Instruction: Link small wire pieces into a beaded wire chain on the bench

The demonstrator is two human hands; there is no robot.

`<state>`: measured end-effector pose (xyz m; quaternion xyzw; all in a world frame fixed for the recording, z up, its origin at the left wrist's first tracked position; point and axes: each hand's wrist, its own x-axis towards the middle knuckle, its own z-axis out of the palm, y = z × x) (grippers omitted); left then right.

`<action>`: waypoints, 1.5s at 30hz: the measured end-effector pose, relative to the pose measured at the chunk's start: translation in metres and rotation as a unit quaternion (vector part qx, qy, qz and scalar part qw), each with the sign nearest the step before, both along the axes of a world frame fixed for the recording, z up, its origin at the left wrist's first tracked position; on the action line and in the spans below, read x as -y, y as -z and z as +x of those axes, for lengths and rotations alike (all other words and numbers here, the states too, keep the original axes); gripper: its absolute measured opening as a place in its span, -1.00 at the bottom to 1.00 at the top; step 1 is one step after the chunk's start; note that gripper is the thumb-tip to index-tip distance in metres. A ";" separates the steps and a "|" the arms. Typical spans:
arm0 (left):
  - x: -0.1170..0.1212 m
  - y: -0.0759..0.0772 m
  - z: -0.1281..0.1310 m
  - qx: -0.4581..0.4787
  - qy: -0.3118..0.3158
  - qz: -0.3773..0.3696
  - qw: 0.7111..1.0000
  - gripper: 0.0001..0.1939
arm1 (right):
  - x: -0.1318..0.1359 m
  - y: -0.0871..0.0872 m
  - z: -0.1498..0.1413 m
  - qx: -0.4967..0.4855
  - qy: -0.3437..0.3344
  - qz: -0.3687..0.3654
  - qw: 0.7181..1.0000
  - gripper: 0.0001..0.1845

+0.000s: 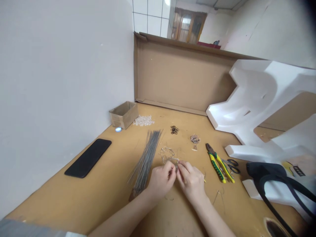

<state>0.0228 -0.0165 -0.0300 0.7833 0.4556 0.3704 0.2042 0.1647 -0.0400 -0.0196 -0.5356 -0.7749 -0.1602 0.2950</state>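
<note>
My left hand (163, 177) and my right hand (190, 177) meet over the front middle of the table, fingertips pinched together. Between them is a small piece of silver wire (175, 159), mostly hidden by the fingers. Just beyond the fingertips lie several bent wire pieces (167, 151). To the left of my left hand a bundle of straight grey wires (148, 158) is spread lengthwise. Pliers with yellow and green handles (218, 163) rest to the right of my right hand, beside black-handled scissors (232, 164).
A small cardboard box (124, 115) stands at the back left near clear beads (144, 120). Black rings (174, 130) and a coil of thin wire (195, 139) lie farther back. A black phone (88, 158) is at left. White foam packaging (254, 98) and a black strap (265, 172) crowd the right.
</note>
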 end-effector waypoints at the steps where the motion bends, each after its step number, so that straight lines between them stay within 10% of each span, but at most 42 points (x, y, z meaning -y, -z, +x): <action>1: 0.000 -0.001 0.000 0.015 -0.002 -0.032 0.999 -0.83 | 0.000 0.001 0.001 -0.003 -0.004 0.002 1.000 -0.79; 6: -0.001 -0.006 -0.001 0.091 0.004 -0.107 0.990 -0.79 | -0.002 0.001 0.003 -0.018 -0.022 0.022 0.999 -0.78; 40: -0.005 -0.015 -0.009 0.021 0.043 0.077 0.996 -0.87 | 0.000 -0.007 0.004 -0.219 -0.087 -0.046 0.971 -0.79; 45: -0.007 -0.014 -0.010 -0.002 0.032 0.072 0.997 -0.87 | -0.003 -0.027 0.028 -0.226 -0.012 -0.066 0.972 -0.81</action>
